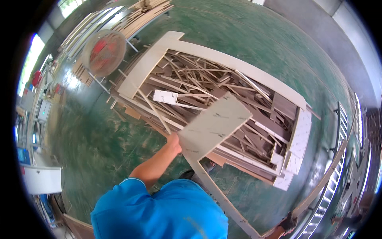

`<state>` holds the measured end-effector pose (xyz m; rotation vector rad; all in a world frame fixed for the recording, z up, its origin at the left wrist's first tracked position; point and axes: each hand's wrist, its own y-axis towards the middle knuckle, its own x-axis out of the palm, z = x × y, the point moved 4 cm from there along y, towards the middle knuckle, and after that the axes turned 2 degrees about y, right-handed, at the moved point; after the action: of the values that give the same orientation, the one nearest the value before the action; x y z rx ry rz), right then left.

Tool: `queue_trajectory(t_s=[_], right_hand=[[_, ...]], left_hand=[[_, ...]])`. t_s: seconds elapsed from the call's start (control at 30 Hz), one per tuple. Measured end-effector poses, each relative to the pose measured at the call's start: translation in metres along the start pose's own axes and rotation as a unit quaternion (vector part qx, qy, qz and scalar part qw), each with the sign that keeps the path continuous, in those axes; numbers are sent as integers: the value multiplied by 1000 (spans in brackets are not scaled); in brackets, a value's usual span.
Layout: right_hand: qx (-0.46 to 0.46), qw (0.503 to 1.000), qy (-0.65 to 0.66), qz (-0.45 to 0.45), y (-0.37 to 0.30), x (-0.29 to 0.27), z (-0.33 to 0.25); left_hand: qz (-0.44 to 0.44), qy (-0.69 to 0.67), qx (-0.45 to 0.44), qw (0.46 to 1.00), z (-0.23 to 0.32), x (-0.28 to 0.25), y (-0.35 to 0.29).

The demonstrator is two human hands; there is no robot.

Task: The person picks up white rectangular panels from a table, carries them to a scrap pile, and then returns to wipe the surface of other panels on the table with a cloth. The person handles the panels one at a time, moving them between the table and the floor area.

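A large pale board (215, 124) with faint dark printed marks has a broad end and a narrow strip running down to the lower edge. From there another long strip (318, 187) rises toward the right. My left hand (174, 143) is closed on the near left edge of the broad end, which hangs over a pile of scrap. Far to the lower right, my right hand (289, 223), in a dark glove, is closed around the strip. Its fingers show only in part, and most of that arm is hidden.
Thin offcuts (227, 85) fill a large bin walled with pale boards (207, 49). Beyond its left end stand a round translucent disc (104, 51) and a rack of long strips (135, 22). A white ladder-like frame (332, 179) is at right; machines (43, 111) line the left.
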<state>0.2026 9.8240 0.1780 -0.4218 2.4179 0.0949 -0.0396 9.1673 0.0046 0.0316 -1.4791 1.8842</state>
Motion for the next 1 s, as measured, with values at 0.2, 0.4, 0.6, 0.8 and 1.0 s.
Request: queue_trajectory(t_s=[0.2,0.4,0.6,0.8,1.0], right_hand=[[-103,983,-128,-80,147,63,-37],[-188,944,-265,-64,286,143,-57],[-137,938,-267,-174,421,209,-93],[-118,931,-313,-142,503,262,-78],[-140,921,-344,-120,552,290,-55]], left_hand=[[69,0,-8,998,-100,2,81],[-45,-45,-46,997,-172,37,131],[261,502,-20,824,-220,95,129],[83,674,213,702,-272,180,30],[64,545,68,833,-350,-5,11]])
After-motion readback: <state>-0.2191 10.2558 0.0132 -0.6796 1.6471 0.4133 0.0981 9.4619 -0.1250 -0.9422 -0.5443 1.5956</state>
